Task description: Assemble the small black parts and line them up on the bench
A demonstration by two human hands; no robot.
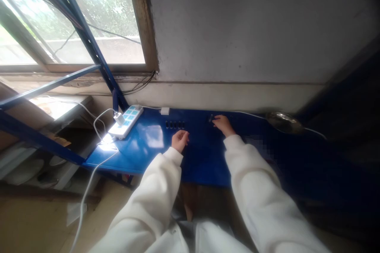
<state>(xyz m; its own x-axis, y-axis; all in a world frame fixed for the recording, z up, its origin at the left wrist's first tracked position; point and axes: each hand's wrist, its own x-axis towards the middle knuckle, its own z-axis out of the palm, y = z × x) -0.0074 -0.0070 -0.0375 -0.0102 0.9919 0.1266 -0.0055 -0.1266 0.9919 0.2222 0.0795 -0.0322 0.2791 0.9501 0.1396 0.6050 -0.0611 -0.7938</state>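
Observation:
Over the blue tabletop (204, 162), my left hand (179, 141) is closed with its fingers curled in; whatever it may hold is hidden. Just beyond it, several small dark cylinder-like pieces (175, 125) are lined up in a row. To the right, my right hand (224, 124) reaches toward the back of the table, its fingertips drawn together at a small dark piece (211, 118). That piece looks like the ones in the row, but it is too small and dim to name.
A white power strip (126, 122) with a plugged-in charger (119, 118) lies at the left end. A white adapter (164, 111) sits at the back edge. A round shiny object (285, 122) stands at the right. Blue metal frame bars (89, 43) rise at the left.

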